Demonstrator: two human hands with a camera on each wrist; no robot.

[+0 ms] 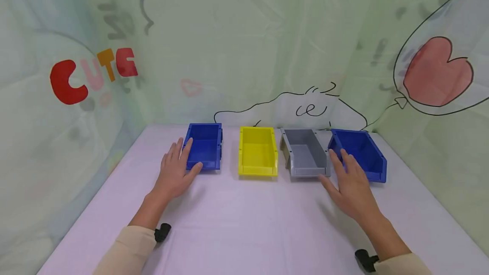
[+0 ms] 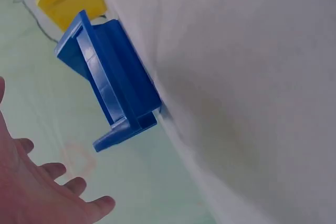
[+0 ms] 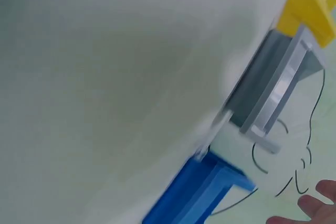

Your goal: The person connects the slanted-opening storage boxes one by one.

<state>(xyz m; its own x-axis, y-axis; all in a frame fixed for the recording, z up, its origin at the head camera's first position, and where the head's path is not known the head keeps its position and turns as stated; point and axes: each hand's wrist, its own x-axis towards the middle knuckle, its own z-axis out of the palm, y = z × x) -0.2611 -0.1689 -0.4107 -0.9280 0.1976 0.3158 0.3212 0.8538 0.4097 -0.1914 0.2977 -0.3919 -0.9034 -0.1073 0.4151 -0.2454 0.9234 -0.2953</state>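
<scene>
I'm hovering both hands w/ fingers spread, pinching nothing: my L hand (image 1: 176,175) is hanging by the L edge of the L blue bin (image 1: 204,156), my R hand (image 1: 353,190) betw. the grey bin (image 1: 305,152) & the R blue bin (image 1: 359,152). Per the wrist cams I'm not touching any bin, AFAICT. My thumbs are angling out from the fingers, prob. leaving room for a bin's side.

The bins are sitting in a row along the back of the table (image 1: 244,224), yellow bin (image 1: 258,152) 2nd from L; low fronts are facing me, prob. for easy reach inside. Grey is crowding close to yellow & R blue; L blue is sitting farther off.

All four are showing smooth, slightly shiny plastic, open tops, inner floors; L blue is showing small lugs on its R side. R blue is looking skewed, maybe just cam angle.
</scene>
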